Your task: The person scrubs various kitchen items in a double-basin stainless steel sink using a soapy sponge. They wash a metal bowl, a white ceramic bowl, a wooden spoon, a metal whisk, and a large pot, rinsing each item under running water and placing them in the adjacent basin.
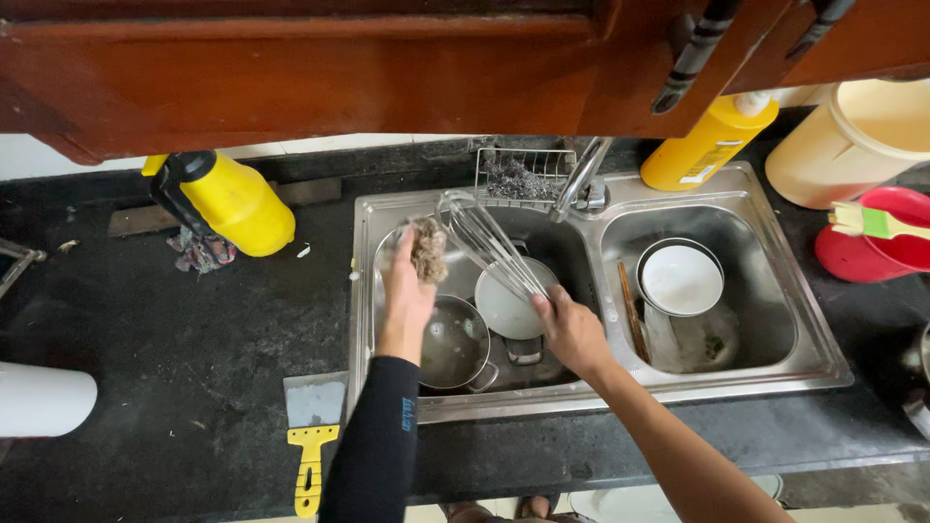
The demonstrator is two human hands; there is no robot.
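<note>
My left hand point(405, 295), in a black sleeve, holds a brownish scrubbing pad point(427, 249) over the left basin of a steel double sink point(387, 208). My right hand point(572, 331) grips the handle of a wire whisk point(484, 237), whose loops point up and left, close to the pad. Below the hands lie a steel pot point(453, 344) and a white plate point(504, 312) in the left basin.
The right basin holds a white bowl point(681, 278) and a wooden utensil point(631, 308). A tap point(581, 174), a wire rack point(518, 174), two yellow bottles point(232, 201) point(707, 145), a yellow-handled scraper point(312, 436), a cream bucket point(852, 136) and red bowl point(877, 242) surround the sink.
</note>
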